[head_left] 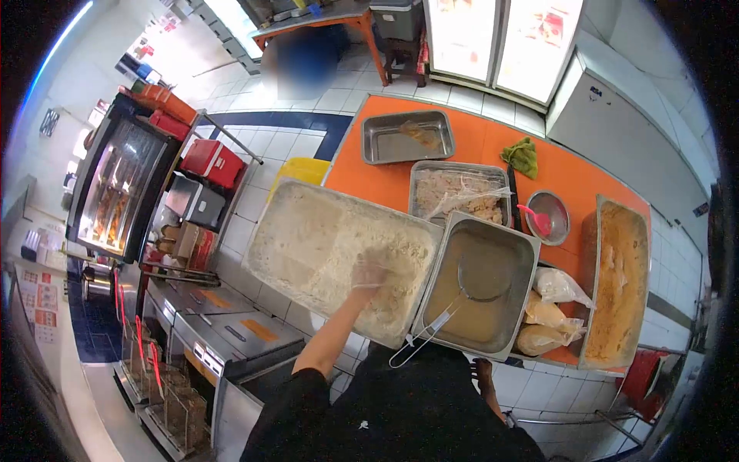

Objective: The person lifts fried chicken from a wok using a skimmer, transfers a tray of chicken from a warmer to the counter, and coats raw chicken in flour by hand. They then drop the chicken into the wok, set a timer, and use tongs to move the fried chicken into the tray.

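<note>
Black fabric shirt (416, 416) nearest, before the long, powder-dusted metal tray (362, 203). Right hand (483, 373), right of tray: fingers' state undeterminable. Left hand (369, 273), within tray's off-white powder (339, 239): fingers blurred, grip undeterminable. Low strokes advisable; deep metal pan (526, 296) stands right beside tray.

The person I'm watching wears a plain black shirt (431, 416), dark and loose over the front, with one small white mark (363, 424) on the chest, too tiny from here to make out. The left sleeve (296, 408) is short and black too, its wide hem leaving the forearm (335, 331) bare. What looks like a thin, see-through glove (368, 283) covers the left hand (371, 269), ending at the wrist, blurred.
</note>
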`<state>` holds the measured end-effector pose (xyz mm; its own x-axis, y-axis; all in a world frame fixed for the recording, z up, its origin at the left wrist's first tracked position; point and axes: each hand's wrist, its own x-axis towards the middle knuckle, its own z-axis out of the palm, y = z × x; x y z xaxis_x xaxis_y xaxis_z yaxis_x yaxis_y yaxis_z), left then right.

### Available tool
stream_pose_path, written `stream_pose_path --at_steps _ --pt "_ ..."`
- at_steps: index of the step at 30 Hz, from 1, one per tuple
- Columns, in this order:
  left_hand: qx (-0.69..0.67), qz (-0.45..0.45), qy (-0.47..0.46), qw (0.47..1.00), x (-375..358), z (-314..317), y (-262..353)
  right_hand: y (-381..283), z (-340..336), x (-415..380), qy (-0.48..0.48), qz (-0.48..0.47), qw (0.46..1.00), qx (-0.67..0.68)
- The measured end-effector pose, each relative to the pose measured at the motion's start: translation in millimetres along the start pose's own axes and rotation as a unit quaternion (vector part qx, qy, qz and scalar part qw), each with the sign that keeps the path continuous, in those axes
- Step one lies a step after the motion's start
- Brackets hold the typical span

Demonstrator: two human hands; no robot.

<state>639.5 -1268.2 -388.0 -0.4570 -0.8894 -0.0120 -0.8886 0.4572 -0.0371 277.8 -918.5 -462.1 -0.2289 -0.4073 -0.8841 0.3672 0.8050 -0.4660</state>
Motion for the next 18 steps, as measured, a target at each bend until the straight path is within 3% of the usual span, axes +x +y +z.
stream_pose_path --at_steps 1,3,5,9,12,13,14,16,18 --pt "0.000 -0.002 0.003 1.000 1.1 -7.4 -8.3 -7.5 2.3 -5.8 0.009 0.005 1.000 0.002" --pt "-0.287 -0.080 -0.128 0.946 6.9 -31.3 -32.4 -15.3 3.5 -9.2 0.019 0.009 1.000 0.014" --pt "-0.249 -0.087 -0.154 0.952 4.0 -27.8 -46.5 1.6 -4.1 -4.9 0.020 0.020 0.997 0.072" --pt "-0.130 -0.146 -0.242 0.950 16.2 -132.8 -26.3 34.2 -7.5 -6.1 0.047 -0.010 0.998 0.051" --pt "-0.117 -0.225 -0.209 0.944 -5.6 -61.4 -50.1 29.8 2.5 -19.1 0.041 0.033 0.997 0.060" --pt "-0.112 -0.228 -0.211 0.944 -6.3 -61.9 -53.3 31.3 -2.8 -15.3 -0.030 0.073 0.989 0.123" --pt "-0.141 -0.222 -0.203 0.943 -3.6 -60.8 -53.4 37.8 0.8 -12.3 -0.033 0.076 0.989 0.123" --pt "-0.172 -0.220 -0.195 0.940 0.9 -73.9 -40.5 35.2 8.8 -16.2 0.041 -0.027 0.998 0.027" --pt "-0.098 -0.033 -0.337 0.936 2.2 -120.8 -12.3 22.5 13.4 -14.0 0.059 0.016 0.996 0.061"
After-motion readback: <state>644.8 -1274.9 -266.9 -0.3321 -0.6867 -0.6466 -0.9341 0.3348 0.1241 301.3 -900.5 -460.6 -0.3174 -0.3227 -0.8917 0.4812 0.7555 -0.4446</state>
